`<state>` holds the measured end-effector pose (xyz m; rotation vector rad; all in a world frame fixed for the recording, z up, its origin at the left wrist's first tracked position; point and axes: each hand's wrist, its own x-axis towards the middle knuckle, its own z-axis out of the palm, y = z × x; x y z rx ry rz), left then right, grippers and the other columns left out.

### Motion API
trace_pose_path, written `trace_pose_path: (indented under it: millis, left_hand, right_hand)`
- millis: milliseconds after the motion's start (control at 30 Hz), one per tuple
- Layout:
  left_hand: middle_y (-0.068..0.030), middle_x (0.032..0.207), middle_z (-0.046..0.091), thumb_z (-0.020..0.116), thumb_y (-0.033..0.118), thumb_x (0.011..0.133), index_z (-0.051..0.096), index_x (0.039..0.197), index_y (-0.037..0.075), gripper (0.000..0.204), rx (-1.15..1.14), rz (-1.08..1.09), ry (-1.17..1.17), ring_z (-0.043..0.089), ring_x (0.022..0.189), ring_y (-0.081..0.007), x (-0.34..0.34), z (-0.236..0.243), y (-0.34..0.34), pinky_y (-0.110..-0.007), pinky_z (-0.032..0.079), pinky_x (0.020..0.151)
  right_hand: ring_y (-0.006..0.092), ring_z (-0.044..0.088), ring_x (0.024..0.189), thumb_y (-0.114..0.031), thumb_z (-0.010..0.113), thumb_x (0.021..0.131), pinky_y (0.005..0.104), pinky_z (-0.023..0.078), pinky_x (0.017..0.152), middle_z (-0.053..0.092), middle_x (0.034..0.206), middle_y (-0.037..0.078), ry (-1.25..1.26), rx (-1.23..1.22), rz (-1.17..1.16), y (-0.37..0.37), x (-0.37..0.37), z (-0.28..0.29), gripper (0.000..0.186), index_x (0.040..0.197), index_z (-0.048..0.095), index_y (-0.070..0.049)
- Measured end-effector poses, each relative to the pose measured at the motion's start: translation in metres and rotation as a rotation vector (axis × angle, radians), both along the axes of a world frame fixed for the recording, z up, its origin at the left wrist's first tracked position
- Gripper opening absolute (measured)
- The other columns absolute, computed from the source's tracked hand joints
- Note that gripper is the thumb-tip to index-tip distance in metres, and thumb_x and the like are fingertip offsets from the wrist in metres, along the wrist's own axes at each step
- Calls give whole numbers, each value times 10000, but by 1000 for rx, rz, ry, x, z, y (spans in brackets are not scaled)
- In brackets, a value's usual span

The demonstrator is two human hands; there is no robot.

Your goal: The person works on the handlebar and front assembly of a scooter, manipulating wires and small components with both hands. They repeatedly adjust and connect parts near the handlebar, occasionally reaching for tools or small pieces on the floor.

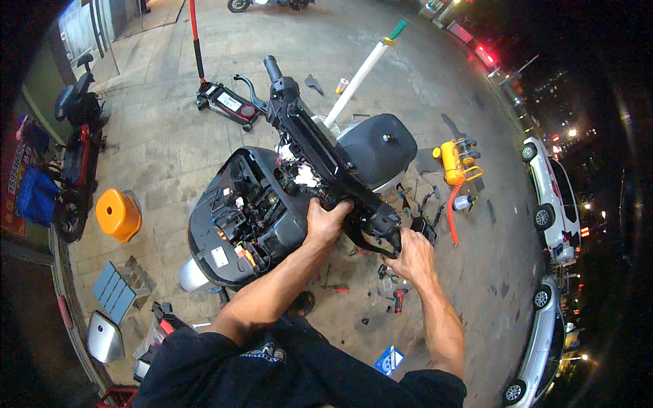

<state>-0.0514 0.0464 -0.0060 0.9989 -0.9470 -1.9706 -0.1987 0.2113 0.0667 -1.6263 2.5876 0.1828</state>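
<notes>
Orange stool (118,215) at left, parked white car (545,182) far right

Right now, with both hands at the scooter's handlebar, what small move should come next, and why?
Perhaps ease the left hand's grip slowly along the handlebar, while the right hand's grip steadies its nearer end. Exposed wiring sits close to the left hand, so a quick pull might snag it.

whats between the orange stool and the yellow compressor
In the head view, the scooter stands between the orange stool and the yellow compressor, its handlebar running across that stretch.
</notes>
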Motion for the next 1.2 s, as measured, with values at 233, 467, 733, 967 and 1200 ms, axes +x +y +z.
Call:
trace_pose_path:
  millis: [233, 467, 733, 967, 1200]
  left_hand:
    - [-126, 1104, 661, 773, 205, 796, 557, 1184, -46, 509, 25, -26, -17, 619, 968, -219, 4, 5, 0, -356, 489, 886]
    - [-133, 1084, 672, 778, 232, 820, 577, 1174, -51, 495, -48, 15, -30, 622, 957, -219, 3, 7, 3, -355, 493, 884]
    - [-77, 954, 636, 806, 188, 781, 538, 1105, -28, 473, 18, 8, 25, 592, 834, -168, -1, -2, -1, -318, 485, 758]
    - [-93, 989, 638, 811, 174, 771, 555, 1095, -16, 454, 94, 35, 167, 611, 867, -199, -3, -8, -1, -358, 502, 798]
    - [-82, 943, 636, 808, 165, 759, 547, 1083, -18, 455, 124, 26, 231, 602, 801, -187, 0, -14, -3, -353, 518, 753]
  right_hand:
    - [411, 494, 1236, -366, 955, 508, 492, 395, 1051, 510, 1314, 234, 197, -239, 64, 21, 56, 0, 1340, 1541, 204, 39]
    - [328, 617, 1051, -377, 910, 618, 419, 502, 904, 646, 1113, 160, 28, 17, 16, 1, 0, 4, 966, 1393, 480, 7]
    - [394, 459, 1289, -405, 953, 541, 493, 364, 1094, 452, 1410, 260, 138, -170, -33, 23, 53, -3, 1324, 1545, 212, 38]
    - [343, 632, 1043, -415, 899, 580, 446, 509, 905, 661, 1087, 217, 10, 26, -12, 0, -2, 1, 1057, 1417, 444, 44]
    - [379, 502, 1195, -475, 919, 544, 492, 393, 1047, 509, 1289, 227, 115, -230, -18, 26, 47, -13, 1255, 1495, 306, 68]
